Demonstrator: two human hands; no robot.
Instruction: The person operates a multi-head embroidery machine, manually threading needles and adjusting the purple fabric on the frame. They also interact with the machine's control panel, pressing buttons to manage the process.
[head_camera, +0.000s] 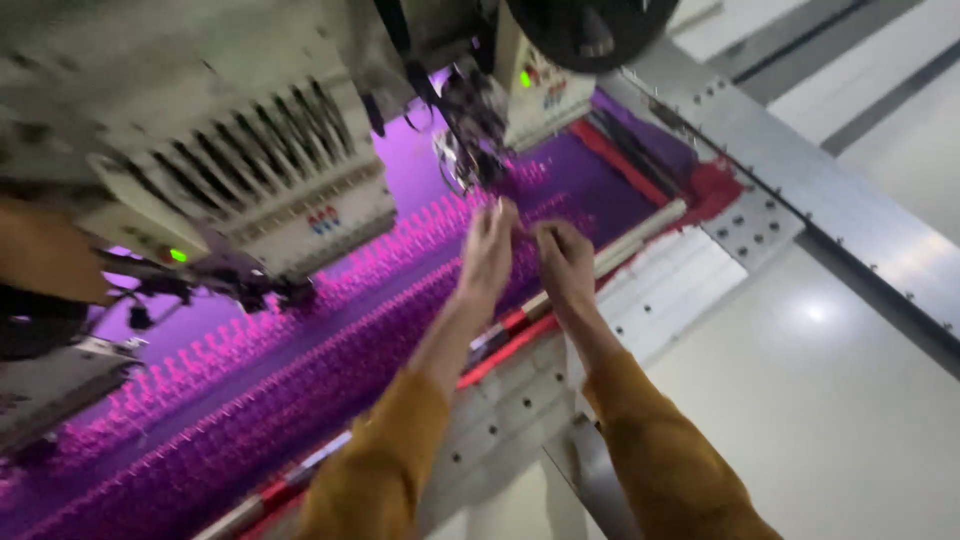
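Both my arms, in mustard sleeves, reach out over a purple fabric (300, 370) covered with rows of pink embroidered motifs. My left hand (487, 252) is raised with its fingers together and pointing up, close under the needle area of an embroidery machine head (465, 120). My right hand (565, 262) is beside it, fingers curled as if pinching something thin; blur hides whether a thread is held. The two hands nearly touch above the fabric's near edge.
A second machine head (250, 190) with a green light hangs at left. A red and white frame bar (620, 250) edges the fabric. A grey metal table (800, 390) with bolt holes and a metal rail (800, 170) extend right.
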